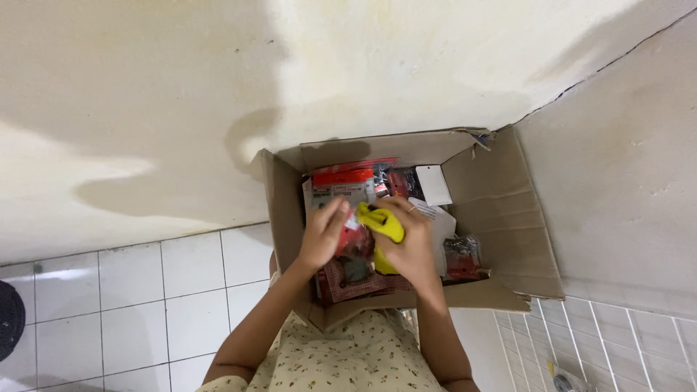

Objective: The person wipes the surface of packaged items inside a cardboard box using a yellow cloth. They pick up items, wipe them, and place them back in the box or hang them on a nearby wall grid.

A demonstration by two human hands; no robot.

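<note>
An open cardboard box [501, 218] stands in a corner against the wall, filled with red-and-clear plastic packets [348, 181]. Over its middle, my right hand [410, 243] grips a yellow object in a clear packet [381, 221]. My left hand [323, 232] touches the same packet from the left, fingers bent around it. A ring shows on a right-hand finger. What lies under the hands is hidden.
A small white card [433, 185] and another clear packet with red backing [463, 258] lie in the box's right half. The right flap [534, 239] leans out against the side wall. White floor tiles [131, 305] spread left; a dark round object [9, 319] sits at the left edge.
</note>
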